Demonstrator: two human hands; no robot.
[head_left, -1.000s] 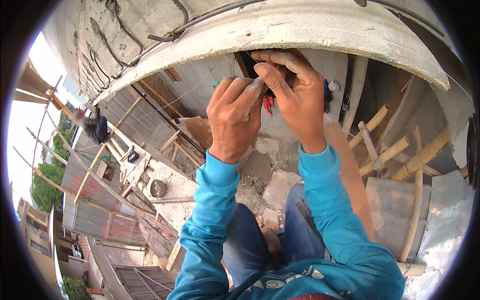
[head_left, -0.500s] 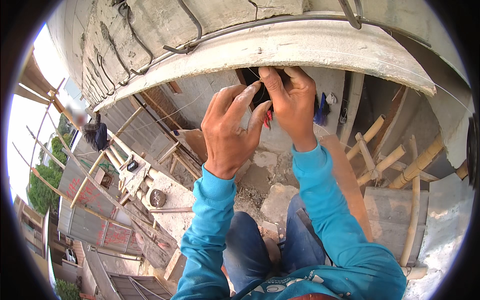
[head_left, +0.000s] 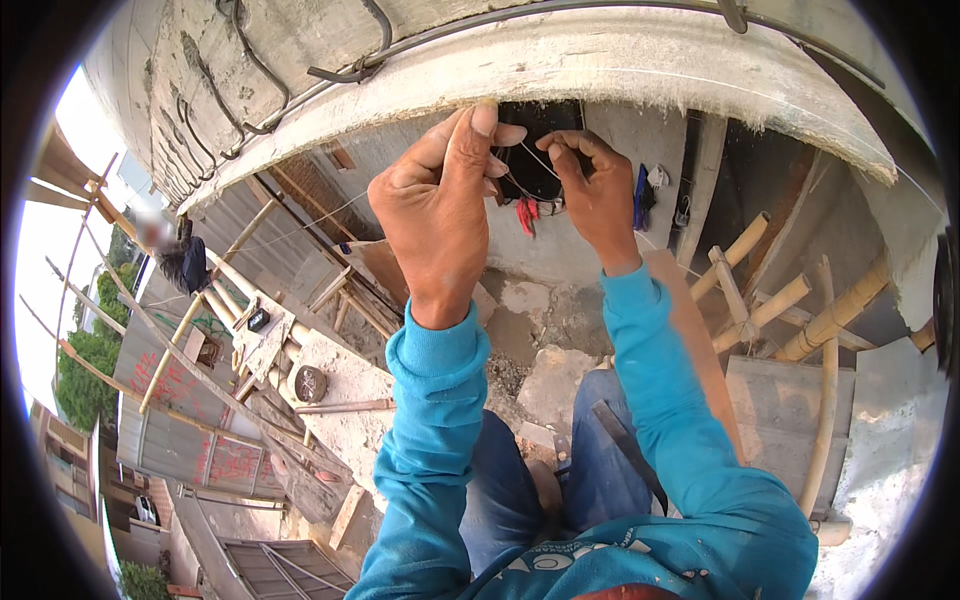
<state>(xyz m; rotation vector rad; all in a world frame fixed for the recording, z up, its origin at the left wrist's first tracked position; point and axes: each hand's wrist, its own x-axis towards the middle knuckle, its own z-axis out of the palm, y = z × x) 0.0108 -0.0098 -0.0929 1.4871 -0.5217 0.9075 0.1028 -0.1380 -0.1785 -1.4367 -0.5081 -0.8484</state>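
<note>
We see the thin pale string [head_left: 540,162] between our 2 hands, just below the lower edge of the concrete ledge [head_left: 560,72]. Our left hand [head_left: 440,190] pinches it between thumb and fingertips; our right hand [head_left: 597,190] curls beside it, and we cannot tell whether it grips. Farther out, 1 round container [head_left: 310,383] stands near the work platform's [head_left: 350,425] left edge.

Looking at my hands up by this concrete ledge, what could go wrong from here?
The thin strand between your left hand and right hand could slip or tangle near your fingertips. The rough edge of the concrete ledge is close to your left fingertips and might scrape them. The round container on the platform to your left might fall if bumped.
</note>
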